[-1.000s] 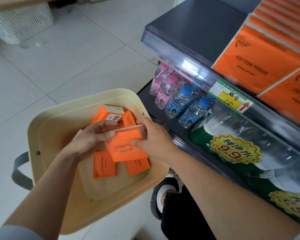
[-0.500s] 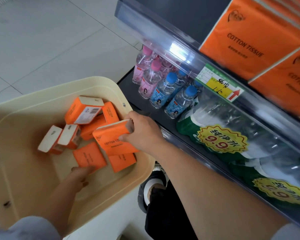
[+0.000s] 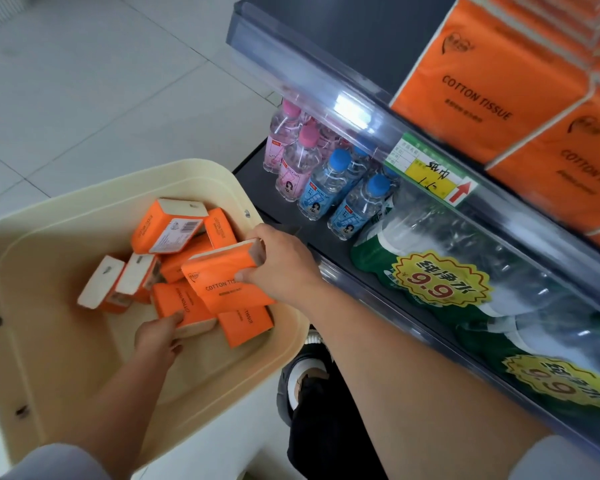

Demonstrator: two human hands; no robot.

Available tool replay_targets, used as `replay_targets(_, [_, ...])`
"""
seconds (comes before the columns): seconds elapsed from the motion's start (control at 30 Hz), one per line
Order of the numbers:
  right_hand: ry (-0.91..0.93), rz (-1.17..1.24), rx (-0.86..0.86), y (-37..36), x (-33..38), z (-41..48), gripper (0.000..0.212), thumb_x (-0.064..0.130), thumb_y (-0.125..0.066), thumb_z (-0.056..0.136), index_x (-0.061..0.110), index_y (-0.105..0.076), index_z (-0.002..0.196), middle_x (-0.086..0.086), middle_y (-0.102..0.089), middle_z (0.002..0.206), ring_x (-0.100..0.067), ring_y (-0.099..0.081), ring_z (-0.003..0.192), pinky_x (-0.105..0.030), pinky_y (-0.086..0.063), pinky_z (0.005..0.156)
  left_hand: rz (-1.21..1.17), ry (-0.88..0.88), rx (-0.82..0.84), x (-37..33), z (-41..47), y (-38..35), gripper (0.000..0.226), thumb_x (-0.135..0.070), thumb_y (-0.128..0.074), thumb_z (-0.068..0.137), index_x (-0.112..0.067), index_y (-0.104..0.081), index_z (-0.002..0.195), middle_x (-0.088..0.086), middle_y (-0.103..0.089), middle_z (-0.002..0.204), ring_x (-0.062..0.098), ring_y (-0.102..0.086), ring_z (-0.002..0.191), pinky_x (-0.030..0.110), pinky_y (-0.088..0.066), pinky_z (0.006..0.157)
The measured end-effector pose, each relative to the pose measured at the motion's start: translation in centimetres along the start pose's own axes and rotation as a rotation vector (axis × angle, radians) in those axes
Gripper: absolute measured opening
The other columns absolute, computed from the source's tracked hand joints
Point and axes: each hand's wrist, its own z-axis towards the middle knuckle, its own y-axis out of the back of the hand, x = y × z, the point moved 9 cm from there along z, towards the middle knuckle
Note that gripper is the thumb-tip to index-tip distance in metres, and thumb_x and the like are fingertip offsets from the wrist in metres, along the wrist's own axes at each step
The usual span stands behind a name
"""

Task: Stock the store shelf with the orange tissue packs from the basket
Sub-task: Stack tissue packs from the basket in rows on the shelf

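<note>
Through the head camera I am seeing my right hand (image 3: pixel 281 261) pinching the held pack (image 3: pixel 222 289) at its right end, thumb lying on the orange face and fingers wrapping over the pale top edge. The pack is hanging tilted above the basket's right edge, clear of the others. My left hand (image 3: pixel 158 336) is reaching in lower down, thumb pressing on the near end of a second pack (image 3: pixel 179 303) with the fingers curling beneath it, so I am reading that as a pinch too. That pack is lying near the basket's front right corner. More loose packs (image 3: pixel 168 230) are piling toward the far right corner of the basket (image 3: pixel 32 271).

I am judging these as light and soft: plastic-wrapped tissue that is giving under the fingers and possibly a little slick. Taking hold across a short end or the narrow sides should be working best, squeezing gently.

Beyond the rim, the upper shelf (image 3: pixel 326 57) is showing bare dark space left of the stocked packs (image 3: pixel 482 81). Small bottles (image 3: pixel 326 181) are standing below, under the price label (image 3: pixel 430 171).
</note>
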Motion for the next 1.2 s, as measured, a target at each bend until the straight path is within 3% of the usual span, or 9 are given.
replay_targets(0.13, [-0.007, 0.085, -0.021, 1.2, 0.8, -0.7, 0.043, 0.030, -0.078, 0.076, 0.028, -0.051, 0.109, 0.007, -0.053, 0.102, -0.018, -0.056, 0.100, -0.034, -0.049, 0.082, -0.010, -0.148, -0.011, -2.4, -2.5, 1.8, 0.040, -0.009, -0.061, 0.090, -0.003, -0.050, 0.127, 0.018, -0.056, 0.114, 0.030, -0.055, 0.094, 0.034, -0.050, 0.063])
replay_targets(0.27, [0.015, 0.148, -0.056, 3.5, 1.7, -2.3, 0.059, 0.029, -0.079, 0.074, 0.026, -0.049, 0.124, 0.005, -0.054, 0.115, -0.016, -0.052, 0.110, -0.035, -0.046, 0.093, 0.109, -0.438, -0.050, -6.8, -7.8, 3.8, 0.042, -0.012, -0.065, 0.087, -0.005, -0.055, 0.127, 0.014, -0.059, 0.114, 0.029, -0.060, 0.089, 0.041, -0.054, 0.075])
replay_targets(0.43, [0.054, 0.260, -0.160, 7.7, 1.9, -5.3, 0.047, 0.026, -0.080, 0.073, 0.026, -0.051, 0.109, 0.004, -0.057, 0.111, -0.017, -0.056, 0.104, -0.041, -0.049, 0.092, 0.169, -0.736, 0.092, -12.7, -16.3, 2.9, 0.033, -0.012, -0.073, 0.082, -0.009, -0.062, 0.112, 0.015, -0.065, 0.099, 0.024, -0.063, 0.072, 0.046, -0.056, 0.076])
replay_targets(0.53, [0.114, 0.327, -0.227, 11.0, 2.2, -8.1, 0.040, 0.023, -0.081, 0.072, 0.033, -0.051, 0.098, 0.003, -0.060, 0.105, -0.017, -0.059, 0.098, -0.043, -0.051, 0.090, 0.204, -0.870, 0.180, -15.1, -21.6, 1.6, 0.029, -0.011, -0.073, 0.081, -0.012, -0.063, 0.108, 0.008, -0.066, 0.091, 0.021, -0.063, 0.072, 0.028, -0.054, 0.062])
replay_targets(0.6, [0.153, 0.362, -0.296, 13.8, 2.0, -10.6, 0.040, 0.020, -0.082, 0.072, 0.035, -0.052, 0.092, 0.002, -0.062, 0.103, -0.017, -0.060, 0.094, -0.042, -0.051, 0.088, 0.225, -0.934, 0.241, -16.2, -24.9, 0.6, 0.028, -0.011, -0.073, 0.080, -0.012, -0.064, 0.107, 0.008, -0.068, 0.090, 0.020, -0.065, 0.074, 0.020, -0.053, 0.059])
replay_targets(0.8, [0.180, 0.503, -0.415, 19.8, -1.8, -18.7, 0.036, 0.010, -0.080, 0.075, 0.022, -0.056, 0.099, -0.009, -0.069, 0.103, -0.015, -0.061, 0.084, -0.030, -0.051, 0.077, 0.351, -1.076, 0.410, -17.1, -33.1, -3.7, 0.029, -0.027, -0.081, 0.069, -0.032, -0.068, 0.095, -0.001, -0.072, 0.092, 0.025, -0.068, 0.083, 0.043, -0.055, 0.077])
replay_targets(0.9, [0.164, 0.528, -0.464, 21.7, -4.4, -22.1, 0.034, 0.012, -0.080, 0.076, 0.024, -0.057, 0.099, -0.002, -0.069, 0.103, -0.017, -0.063, 0.091, -0.037, -0.054, 0.080, 0.405, -1.184, 0.444, -17.1, -37.3, -6.0, 0.027, -0.016, -0.078, 0.076, -0.025, -0.069, 0.100, -0.004, -0.070, 0.093, 0.022, -0.065, 0.087, 0.036, -0.051, 0.078])
replay_targets(1.0, [0.162, 0.561, -0.513, 23.5, -6.9, -25.2, 0.034, 0.013, -0.079, 0.077, 0.022, -0.058, 0.102, 0.000, -0.069, 0.102, -0.018, -0.064, 0.092, -0.036, -0.056, 0.078, 0.463, -1.254, 0.478, -16.6, -41.0, -8.6, 0.032, -0.015, -0.078, 0.076, -0.018, -0.068, 0.107, -0.002, -0.070, 0.088, 0.009, -0.063, 0.072, 0.026, -0.049, 0.069])
replay_targets(1.2, [0.148, 0.618, -0.605, 26.9, -12.3, -31.3, 0.031, 0.014, -0.077, 0.080, 0.023, -0.058, 0.103, -0.004, -0.067, 0.108, -0.021, -0.064, 0.096, -0.034, -0.056, 0.078, 0.523, -1.321, 0.588, -14.4, -46.9, -14.1, 0.037, -0.029, -0.079, 0.066, -0.021, -0.067, 0.100, -0.008, -0.067, 0.085, 0.017, -0.061, 0.079, 0.034, -0.048, 0.074])
